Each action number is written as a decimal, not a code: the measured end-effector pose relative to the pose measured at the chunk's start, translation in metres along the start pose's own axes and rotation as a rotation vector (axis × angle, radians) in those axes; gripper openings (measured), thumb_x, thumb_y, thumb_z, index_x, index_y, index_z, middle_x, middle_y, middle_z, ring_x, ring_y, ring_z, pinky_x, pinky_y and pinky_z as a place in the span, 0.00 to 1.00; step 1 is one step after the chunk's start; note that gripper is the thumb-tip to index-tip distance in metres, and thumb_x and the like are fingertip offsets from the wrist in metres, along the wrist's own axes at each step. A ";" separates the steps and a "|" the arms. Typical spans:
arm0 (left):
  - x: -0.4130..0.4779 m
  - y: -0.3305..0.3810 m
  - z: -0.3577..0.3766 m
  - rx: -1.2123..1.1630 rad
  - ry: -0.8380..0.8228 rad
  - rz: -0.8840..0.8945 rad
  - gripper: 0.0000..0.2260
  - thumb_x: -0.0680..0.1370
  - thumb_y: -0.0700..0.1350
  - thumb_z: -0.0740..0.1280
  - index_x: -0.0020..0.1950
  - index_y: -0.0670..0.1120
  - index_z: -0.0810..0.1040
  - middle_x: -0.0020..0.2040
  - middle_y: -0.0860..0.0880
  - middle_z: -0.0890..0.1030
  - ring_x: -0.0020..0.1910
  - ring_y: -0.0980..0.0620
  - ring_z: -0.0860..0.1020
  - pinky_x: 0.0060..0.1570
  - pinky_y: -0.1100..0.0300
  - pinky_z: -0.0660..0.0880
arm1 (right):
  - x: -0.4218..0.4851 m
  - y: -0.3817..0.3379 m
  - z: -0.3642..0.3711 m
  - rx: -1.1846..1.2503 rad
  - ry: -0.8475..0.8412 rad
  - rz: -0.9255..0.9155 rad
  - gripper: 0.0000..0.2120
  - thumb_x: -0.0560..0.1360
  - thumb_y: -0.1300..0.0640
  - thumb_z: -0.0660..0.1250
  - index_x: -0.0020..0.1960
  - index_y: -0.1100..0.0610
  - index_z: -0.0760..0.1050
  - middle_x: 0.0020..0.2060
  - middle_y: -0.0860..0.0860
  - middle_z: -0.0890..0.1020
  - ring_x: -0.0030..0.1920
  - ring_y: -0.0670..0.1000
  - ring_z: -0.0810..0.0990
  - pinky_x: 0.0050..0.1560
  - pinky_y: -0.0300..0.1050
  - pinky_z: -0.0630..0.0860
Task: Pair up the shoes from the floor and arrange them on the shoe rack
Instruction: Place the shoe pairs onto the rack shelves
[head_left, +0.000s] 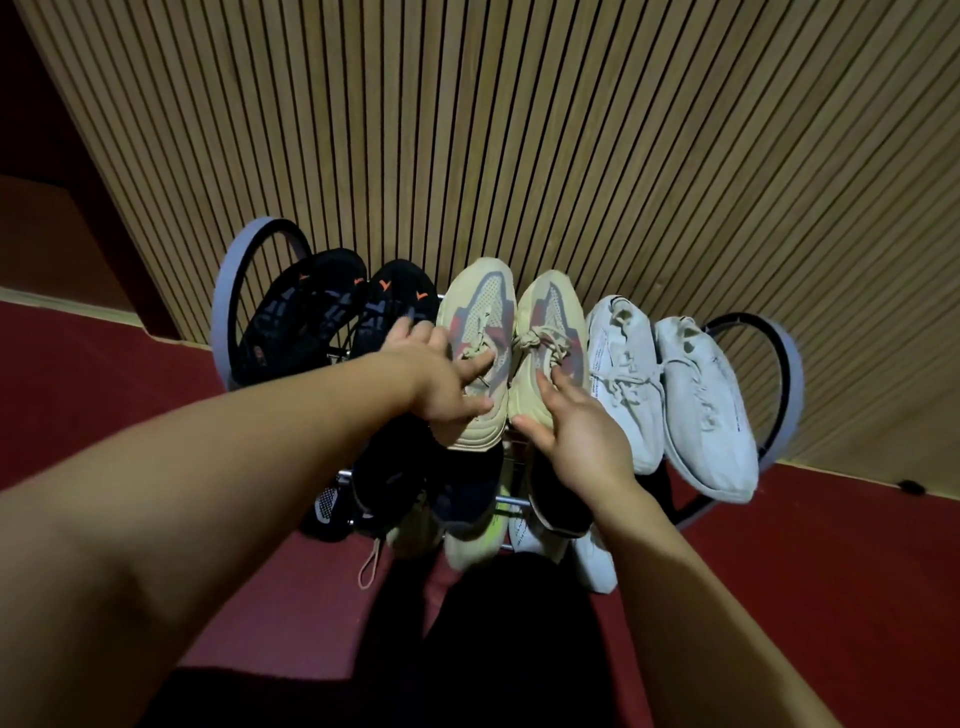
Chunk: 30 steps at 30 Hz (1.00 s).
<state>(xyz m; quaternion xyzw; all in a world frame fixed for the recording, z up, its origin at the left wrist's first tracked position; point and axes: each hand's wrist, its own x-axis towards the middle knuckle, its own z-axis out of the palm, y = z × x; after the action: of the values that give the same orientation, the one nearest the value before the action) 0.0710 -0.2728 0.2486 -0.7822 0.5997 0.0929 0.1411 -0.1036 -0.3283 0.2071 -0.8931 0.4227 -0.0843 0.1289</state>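
On the shoe rack's (221, 312) top tier, the left beige shoe (475, 306) and right beige shoe (550, 317) sit mid-rack, between the black pair (337, 312) and the white pair (701, 405). The left hand (447, 384) lays splayed fingers on the left one, while the right hand (576, 431) touches the other with straight fingers

The room is dim, with very dark corners. The white shoes (701, 405) look brightest. The wall (571, 130) lines bend and fan out. The near arms (182, 467) look blurry.
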 end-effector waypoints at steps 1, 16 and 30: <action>-0.004 -0.009 0.002 -0.039 -0.042 0.028 0.32 0.75 0.71 0.48 0.75 0.65 0.40 0.77 0.40 0.50 0.76 0.41 0.46 0.73 0.47 0.43 | 0.002 -0.003 -0.001 -0.034 -0.023 -0.010 0.31 0.78 0.42 0.59 0.77 0.51 0.55 0.77 0.52 0.56 0.76 0.50 0.55 0.71 0.41 0.56; 0.008 -0.017 0.000 0.143 -0.041 0.050 0.50 0.67 0.70 0.66 0.78 0.55 0.40 0.69 0.44 0.71 0.64 0.43 0.71 0.56 0.56 0.70 | 0.017 -0.016 -0.003 -0.169 -0.114 -0.029 0.30 0.79 0.42 0.58 0.77 0.52 0.55 0.76 0.52 0.57 0.76 0.50 0.56 0.70 0.42 0.59; 0.021 0.004 -0.012 -0.486 0.099 0.103 0.30 0.81 0.59 0.51 0.78 0.49 0.47 0.78 0.42 0.47 0.77 0.42 0.47 0.75 0.53 0.46 | 0.028 -0.013 -0.014 -0.219 -0.255 -0.077 0.28 0.80 0.46 0.58 0.77 0.51 0.55 0.77 0.49 0.54 0.76 0.51 0.56 0.70 0.44 0.60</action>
<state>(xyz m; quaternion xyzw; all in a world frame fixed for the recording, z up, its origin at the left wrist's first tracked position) 0.0721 -0.2970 0.2526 -0.7652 0.6049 0.2028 -0.0857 -0.0799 -0.3447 0.2251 -0.9208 0.3750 0.0714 0.0800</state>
